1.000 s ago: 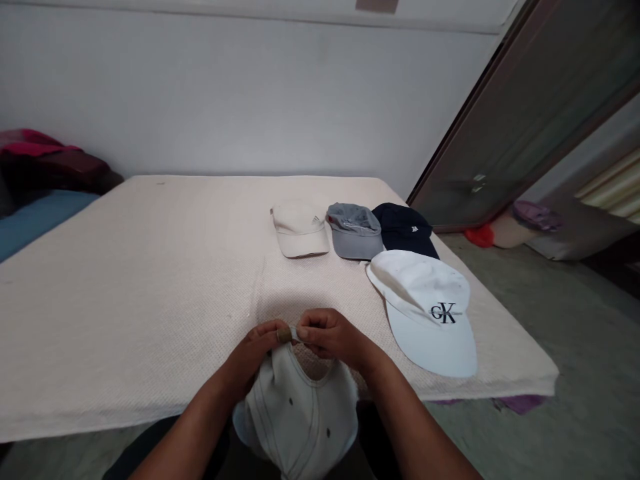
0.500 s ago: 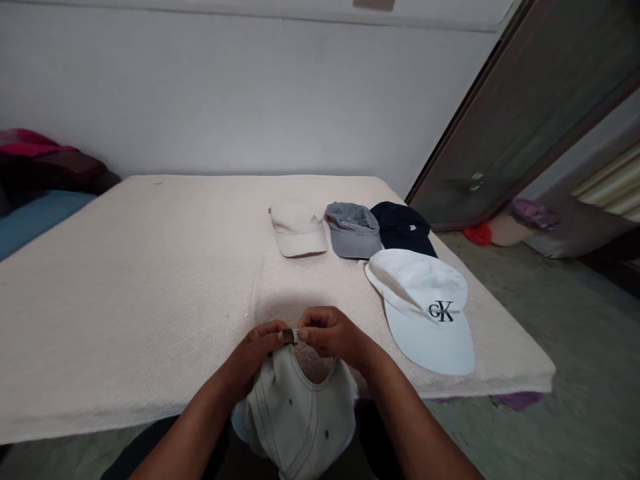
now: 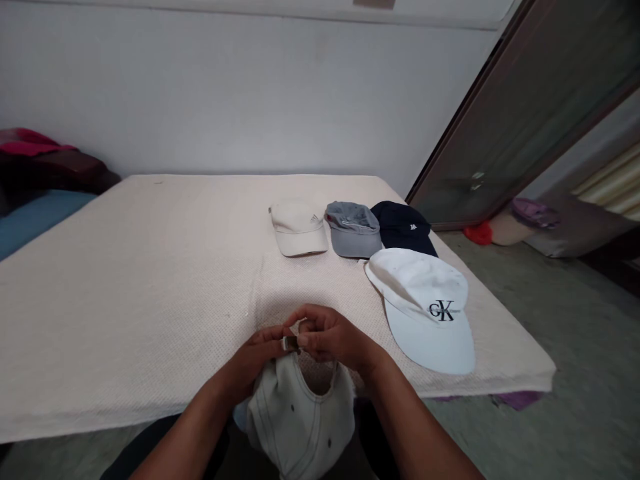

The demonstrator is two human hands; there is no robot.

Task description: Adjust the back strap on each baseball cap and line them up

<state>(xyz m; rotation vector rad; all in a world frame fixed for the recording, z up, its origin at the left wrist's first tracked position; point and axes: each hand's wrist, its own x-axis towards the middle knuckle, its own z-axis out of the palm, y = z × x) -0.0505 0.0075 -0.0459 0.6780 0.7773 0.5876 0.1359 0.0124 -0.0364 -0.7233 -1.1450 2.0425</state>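
Observation:
A pale cap [image 3: 295, 420] is held at the front edge of the table, its back opening turned up and its crown hanging toward me. My left hand [image 3: 257, 357] is closed on the left side of its rear strap, by a small buckle [image 3: 290, 343]. My right hand [image 3: 327, 337] pinches the strap at the buckle from the right, its index finger reaching over to the left fingers. The strap's loose end is partly hidden by the fingers. Right of my hands lies a white cap [image 3: 423, 307] with black letters, brim toward me.
A beige cap [image 3: 299, 229], a grey cap [image 3: 354, 231] and a navy cap [image 3: 404, 227] sit in a row farther back. A cream cloth [image 3: 150, 287] covers the table, which meets a wall behind. Dark and pink things [image 3: 50, 157] lie at the far left.
My right index finger has stretched left over the strap, and the right thumb has come up to the buckle. The strap and buckle have dipped slightly. The other caps have not moved.

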